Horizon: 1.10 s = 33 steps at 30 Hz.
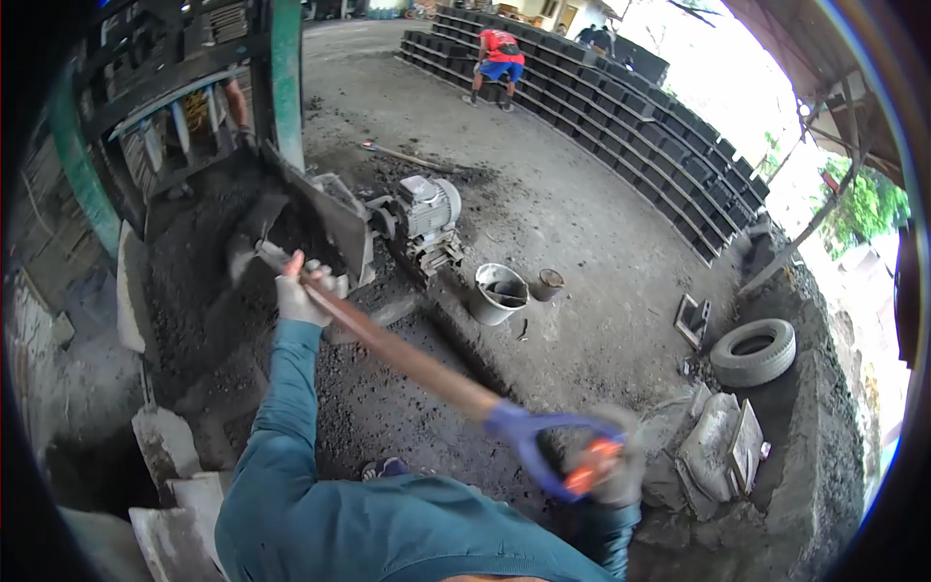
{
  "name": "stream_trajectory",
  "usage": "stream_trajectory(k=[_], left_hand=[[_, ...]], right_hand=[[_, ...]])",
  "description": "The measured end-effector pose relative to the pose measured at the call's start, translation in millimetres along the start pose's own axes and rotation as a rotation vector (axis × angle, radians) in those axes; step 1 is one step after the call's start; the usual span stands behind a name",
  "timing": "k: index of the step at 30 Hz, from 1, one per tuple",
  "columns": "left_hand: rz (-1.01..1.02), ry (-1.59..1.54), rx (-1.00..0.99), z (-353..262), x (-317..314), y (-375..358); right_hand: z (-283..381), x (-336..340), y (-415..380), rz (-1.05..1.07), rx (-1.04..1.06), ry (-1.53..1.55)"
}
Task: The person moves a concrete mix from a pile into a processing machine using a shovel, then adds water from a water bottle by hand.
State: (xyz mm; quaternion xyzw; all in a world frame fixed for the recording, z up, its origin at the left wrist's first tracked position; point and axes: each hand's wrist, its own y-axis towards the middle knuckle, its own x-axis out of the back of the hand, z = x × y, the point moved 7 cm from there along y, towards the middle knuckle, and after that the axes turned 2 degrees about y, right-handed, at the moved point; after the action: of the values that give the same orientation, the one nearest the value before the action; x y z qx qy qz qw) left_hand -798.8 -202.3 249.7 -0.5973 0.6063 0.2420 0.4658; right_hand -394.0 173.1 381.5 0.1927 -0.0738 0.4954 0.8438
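A long shovel (388, 347) with a brown shaft and a blue D-shaped handle slants across the view. My left hand (305, 294), in a pale glove with bare fingertips, is closed round the shaft close to the blade. At the other end, my right hand (609, 464) grips the D-handle; motion blurs it, and orange-red shows at its fingers. The metal blade reaches into a heap of dark, gritty mix (199, 228) and is partly blurred. Beside the heap stands a metal side plate (335, 218) of the machine.
Right of the heap sits an electric motor (429, 206). A bucket (497, 294) and a small can (549, 284) stand on the ground. Further right are a tyre (754, 352) and sacks (713, 436). Behind, a person (499, 58) bends by stacked dark blocks (621, 112). Another person's arm (236, 102) shows behind the machine.
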Motion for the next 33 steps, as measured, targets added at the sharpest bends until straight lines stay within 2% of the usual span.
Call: stream_trajectory(k=[2,3,4,5,6,8,9,11,14,17,21,22,23,24,25,26,29,30,31,33], left_hand=[[0.415,-0.173,0.143,24.2,-51.6,-41.6],[0.38,-0.158,0.148,35.1,-58.1,-54.4],[0.347,-0.144,0.151,47.2,-64.5,-64.3],[0.486,-0.112,0.094,57.7,-80.8,-77.2],[0.613,-0.077,0.032,68.1,-92.9,-92.8],[0.806,0.118,-0.047,79.6,-110.6,-132.1],[0.817,0.128,-0.111,87.3,-110.6,-140.1],[0.837,0.164,-0.222,89.7,-111.1,-154.7],[0.882,0.197,-0.378,87.7,-108.0,-169.9],[0.862,0.153,-0.443,77.3,-95.5,-177.1],[0.71,-0.011,-0.472,26.3,-63.4,-170.2],[0.65,0.032,-0.526,-3.5,-55.2,-165.8],[0.475,-0.048,-0.562,-24.9,-26.0,-133.6],[0.547,-0.238,-0.551,-55.3,-16.1,-112.1],[0.567,-0.577,-0.365,-78.3,-7.9,-92.0],[0.42,-0.465,-0.432,-103.6,14.5,-65.8],[0.477,-0.402,-0.329,-130.8,68.0,13.0],[0.499,-0.393,-0.284,-132.9,73.7,28.4],[0.261,-0.376,-0.259,-132.9,78.3,32.6],[0.177,-0.358,-0.217,-138.7,79.9,46.3]], right_hand=[[25.1,72.1,32.5,-0.257,0.185,-0.315],[50.7,98.4,50.3,-0.37,0.353,-0.413],[88.8,114.3,61.9,-0.458,0.625,-0.411],[123.3,128.8,69.4,-0.554,0.891,-0.44],[131.7,156.5,79.9,-0.615,0.974,-0.378],[174.4,192.0,92.6,-0.946,1.187,-0.498],[196.3,219.7,109.4,-0.784,1.308,-0.466],[251.0,237.7,144.0,-0.752,1.432,-0.599],[328.4,205.6,204.8,-0.754,1.465,-0.822],[387.0,129.7,260.5,-0.69,1.431,-0.984],[421.4,14.8,283.5,-0.604,1.447,-1.017],[420.5,-10.9,273.6,-0.597,1.478,-0.989],[416.4,-33.1,261.9,-0.587,1.515,-0.959],[406.8,-55.0,243.3,-0.583,1.552,-0.91],[393.4,-75.6,222.8,-0.582,1.579,-0.857],[376.8,-93.5,199.8,-0.578,1.596,-0.803],[306.3,-142.3,147.9,-0.559,1.548,-0.638],[276.1,-155.9,140.3,-0.545,1.481,-0.585],[240.6,-167.2,140.1,-0.531,1.386,-0.532],[136.1,-167.7,171.1,-0.47,1.037,-0.286]])
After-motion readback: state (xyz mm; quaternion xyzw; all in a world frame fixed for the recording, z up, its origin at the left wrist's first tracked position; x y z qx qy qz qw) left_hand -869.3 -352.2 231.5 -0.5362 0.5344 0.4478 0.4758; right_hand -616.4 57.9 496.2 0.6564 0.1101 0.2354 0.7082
